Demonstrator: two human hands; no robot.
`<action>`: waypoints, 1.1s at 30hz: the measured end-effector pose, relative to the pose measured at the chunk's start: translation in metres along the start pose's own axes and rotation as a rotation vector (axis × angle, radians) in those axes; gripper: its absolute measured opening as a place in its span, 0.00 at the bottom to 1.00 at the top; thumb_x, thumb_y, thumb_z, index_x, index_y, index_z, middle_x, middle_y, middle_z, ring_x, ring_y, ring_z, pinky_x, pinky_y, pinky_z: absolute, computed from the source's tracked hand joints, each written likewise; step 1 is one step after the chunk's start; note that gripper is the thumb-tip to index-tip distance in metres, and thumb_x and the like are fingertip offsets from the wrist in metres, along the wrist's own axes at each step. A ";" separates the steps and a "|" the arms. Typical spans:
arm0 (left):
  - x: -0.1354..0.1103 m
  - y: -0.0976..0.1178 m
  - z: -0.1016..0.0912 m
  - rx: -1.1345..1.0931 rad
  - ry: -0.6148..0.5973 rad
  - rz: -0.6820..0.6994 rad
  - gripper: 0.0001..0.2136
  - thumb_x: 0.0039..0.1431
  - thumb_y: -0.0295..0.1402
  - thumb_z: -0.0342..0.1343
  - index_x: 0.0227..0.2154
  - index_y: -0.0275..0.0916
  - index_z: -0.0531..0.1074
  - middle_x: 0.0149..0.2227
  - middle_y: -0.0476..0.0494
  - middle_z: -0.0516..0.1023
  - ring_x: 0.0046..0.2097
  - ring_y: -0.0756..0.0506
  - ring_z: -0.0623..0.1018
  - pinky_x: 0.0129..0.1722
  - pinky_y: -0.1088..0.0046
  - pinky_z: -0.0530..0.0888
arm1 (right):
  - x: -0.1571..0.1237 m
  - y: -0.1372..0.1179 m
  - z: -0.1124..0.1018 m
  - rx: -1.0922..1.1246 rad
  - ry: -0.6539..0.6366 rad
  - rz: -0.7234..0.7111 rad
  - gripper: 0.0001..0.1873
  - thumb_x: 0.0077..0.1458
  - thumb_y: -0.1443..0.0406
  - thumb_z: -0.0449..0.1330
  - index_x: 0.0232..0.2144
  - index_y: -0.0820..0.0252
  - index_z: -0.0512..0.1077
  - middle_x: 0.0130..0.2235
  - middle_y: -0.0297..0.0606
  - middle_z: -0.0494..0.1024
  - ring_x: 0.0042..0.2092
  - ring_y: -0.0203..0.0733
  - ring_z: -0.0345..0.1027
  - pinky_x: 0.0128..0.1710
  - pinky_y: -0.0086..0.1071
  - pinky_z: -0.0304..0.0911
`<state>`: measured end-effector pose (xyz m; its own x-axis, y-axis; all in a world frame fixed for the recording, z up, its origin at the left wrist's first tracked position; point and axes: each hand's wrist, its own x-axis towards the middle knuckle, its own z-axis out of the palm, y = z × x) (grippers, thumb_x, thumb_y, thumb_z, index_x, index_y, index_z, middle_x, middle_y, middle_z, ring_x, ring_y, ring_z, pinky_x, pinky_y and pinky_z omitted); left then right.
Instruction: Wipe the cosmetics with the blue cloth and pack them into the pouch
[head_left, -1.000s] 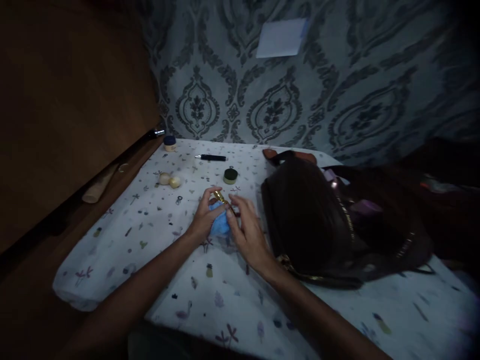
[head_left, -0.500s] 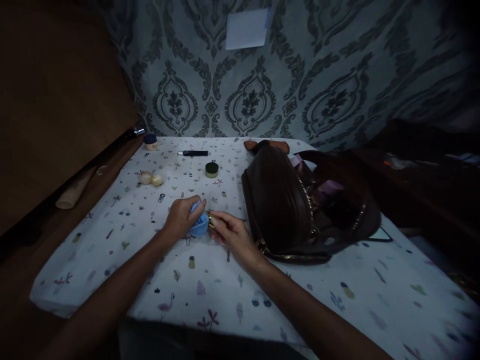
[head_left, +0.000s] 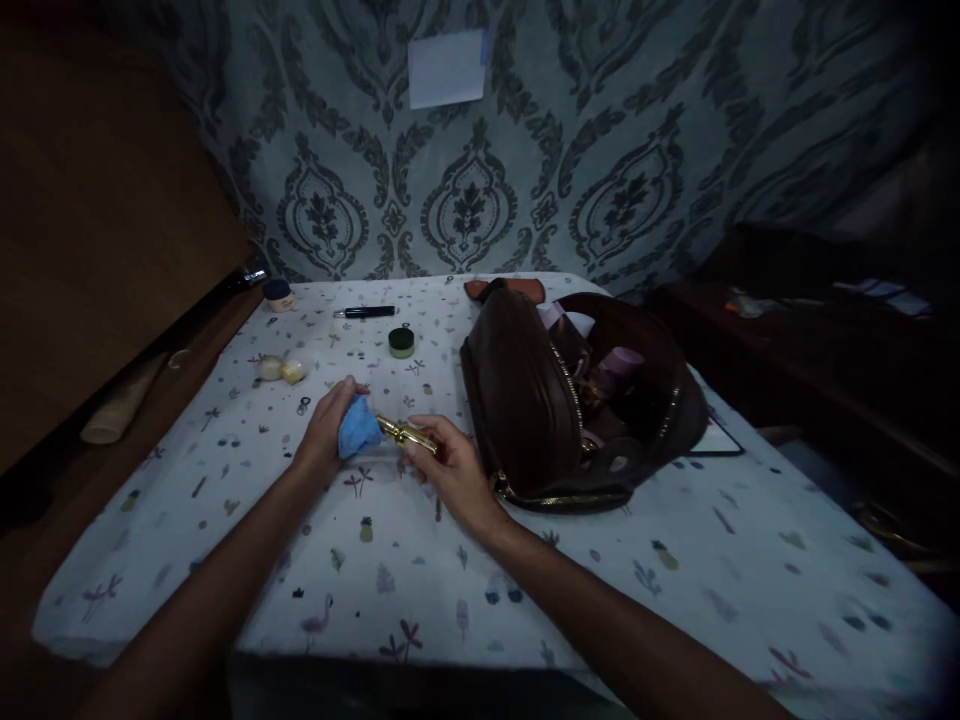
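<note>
My left hand (head_left: 330, 425) is closed on a crumpled blue cloth (head_left: 359, 428) above the tabletop. Between the fingertips of my right hand (head_left: 448, 465) is a slim, shiny gold tube (head_left: 407, 435) that looks like a cosmetic tube; its exact kind is unclear. The tube's far end points left and reaches the cloth or lies right beside it. Just right of my right hand stands a dark brown leather bag (head_left: 525, 400), unzipped, with a pink-capped item (head_left: 621, 368) and other things inside.
On the patterned cloth (head_left: 465, 640) lie a small dark-lidded jar (head_left: 401, 343), a black pen (head_left: 365, 312), a yellowish bow-shaped item (head_left: 282, 370) and a navy-lidded jar (head_left: 278, 295). A brown case (head_left: 525, 290) lies behind the bag, and a flat device (head_left: 718, 438) shows beside it.
My hands have drawn apart a little, and more of the gold tube shows. The blue cloth has opened out in my left hand. The whole view has shifted slightly.
</note>
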<state>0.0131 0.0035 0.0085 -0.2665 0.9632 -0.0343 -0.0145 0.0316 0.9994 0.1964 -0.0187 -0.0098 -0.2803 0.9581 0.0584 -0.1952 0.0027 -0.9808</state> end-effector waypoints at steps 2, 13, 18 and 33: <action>-0.004 0.000 0.004 -0.100 0.034 0.044 0.24 0.57 0.57 0.57 0.45 0.42 0.69 0.35 0.48 0.73 0.35 0.47 0.74 0.31 0.74 0.71 | 0.001 -0.001 0.002 0.168 -0.017 0.098 0.21 0.50 0.50 0.68 0.39 0.57 0.70 0.30 0.31 0.77 0.26 0.35 0.70 0.22 0.26 0.58; -0.030 0.012 0.011 0.426 -0.256 0.464 0.15 0.62 0.43 0.54 0.24 0.40 0.66 0.22 0.54 0.64 0.25 0.50 0.64 0.28 0.73 0.63 | 0.002 -0.005 0.000 0.450 -0.219 0.489 0.26 0.52 0.43 0.65 0.32 0.58 0.67 0.20 0.27 0.72 0.15 0.28 0.56 0.14 0.22 0.40; -0.029 0.014 0.012 0.361 -0.203 0.361 0.18 0.60 0.44 0.54 0.20 0.40 0.62 0.20 0.54 0.61 0.24 0.51 0.62 0.26 0.73 0.62 | -0.001 -0.005 0.001 0.331 -0.267 0.341 0.32 0.43 0.39 0.68 0.30 0.59 0.68 0.23 0.28 0.73 0.19 0.28 0.60 0.15 0.23 0.46; -0.032 0.008 0.019 0.092 -0.055 0.115 0.25 0.59 0.60 0.51 0.26 0.40 0.70 0.20 0.52 0.68 0.22 0.50 0.66 0.22 0.75 0.66 | -0.006 0.000 0.003 -0.147 -0.136 -0.087 0.09 0.44 0.68 0.67 0.30 0.59 0.71 0.36 0.31 0.68 0.35 0.35 0.67 0.36 0.28 0.65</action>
<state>0.0395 -0.0217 0.0176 -0.2077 0.9750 0.0787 0.1017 -0.0585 0.9931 0.1953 -0.0258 -0.0093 -0.3949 0.9049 0.1590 -0.0880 0.1350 -0.9869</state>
